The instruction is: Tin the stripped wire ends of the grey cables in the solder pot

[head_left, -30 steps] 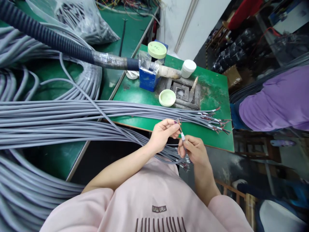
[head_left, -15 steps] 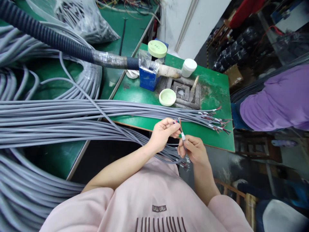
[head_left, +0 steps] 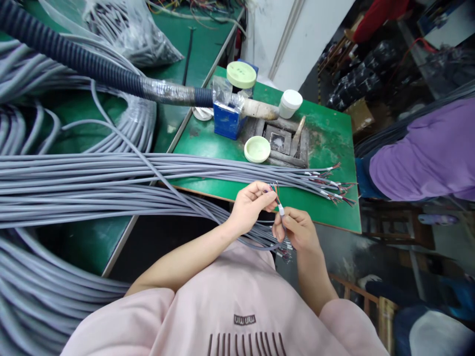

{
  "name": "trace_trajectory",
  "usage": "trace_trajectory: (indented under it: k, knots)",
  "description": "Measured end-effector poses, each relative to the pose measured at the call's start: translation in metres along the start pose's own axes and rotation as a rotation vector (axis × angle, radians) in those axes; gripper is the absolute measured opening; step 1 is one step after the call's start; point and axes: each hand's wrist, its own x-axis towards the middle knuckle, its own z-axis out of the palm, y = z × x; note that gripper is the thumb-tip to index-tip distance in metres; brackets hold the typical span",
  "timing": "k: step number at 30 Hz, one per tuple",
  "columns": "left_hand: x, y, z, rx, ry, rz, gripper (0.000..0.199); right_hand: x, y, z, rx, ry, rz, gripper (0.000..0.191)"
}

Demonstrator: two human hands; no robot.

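Observation:
My left hand (head_left: 254, 203) pinches the thin coloured wires (head_left: 276, 193) that fan out from the end of a grey cable. Just below the white band (head_left: 281, 210) on that cable, my right hand (head_left: 299, 228) is closed round the grey sheath. The cable loops back under my left wrist. Beyond my hands a bundle of grey cables (head_left: 208, 168) lies across the green table, its stripped, coloured wire ends (head_left: 339, 193) pointing right. A second bundle (head_left: 185, 200) passes beneath my left forearm, and its ends hang near my lap.
A square solder pot (head_left: 280, 141) with a stick on it stands behind the cables. Around it are a pale green dish (head_left: 257, 149), a white tub (head_left: 290, 104), a blue box (head_left: 227, 121) and a dark corrugated hose (head_left: 166, 92). A person in purple (head_left: 426, 153) is at the right.
The wire tips have shifted slightly between my left fingers. Both hands stay in nearly the same place with the same cable. At lower right, another person's light-coloured clothing has moved a little.

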Motion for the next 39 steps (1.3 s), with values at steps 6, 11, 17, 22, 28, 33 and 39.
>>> trace_trajectory:
  k: [6,11,17,22,28,33,39]
  knots:
    - [0.001,-0.002,-0.001,0.036,0.004,0.082,0.023,0.001,0.003,-0.002,0.021,-0.053,0.017,0.031]
    - [0.002,0.0,-0.002,0.077,-0.012,0.106,0.015,-0.001,0.002,-0.004,-0.015,-0.077,-0.012,0.026]
    - [-0.002,0.005,0.009,0.129,0.012,0.081,0.022,0.007,-0.019,0.013,-0.293,0.197,-0.192,0.023]
    - [-0.004,0.007,0.012,0.139,0.006,0.067,0.027,0.017,-0.025,0.024,-0.326,0.304,-0.279,0.016]
    - [-0.012,0.004,0.005,0.267,-0.013,0.288,0.024,0.025,-0.023,0.02,-0.141,0.307,-0.207,0.022]
    - [-0.009,0.003,-0.003,0.138,-0.141,0.225,0.029,0.024,-0.033,0.02,-0.018,0.224,-0.094,0.027]
    - [0.005,0.011,-0.008,0.016,-0.039,0.015,0.029,0.022,-0.035,0.021,0.071,0.126,-0.023,0.029]
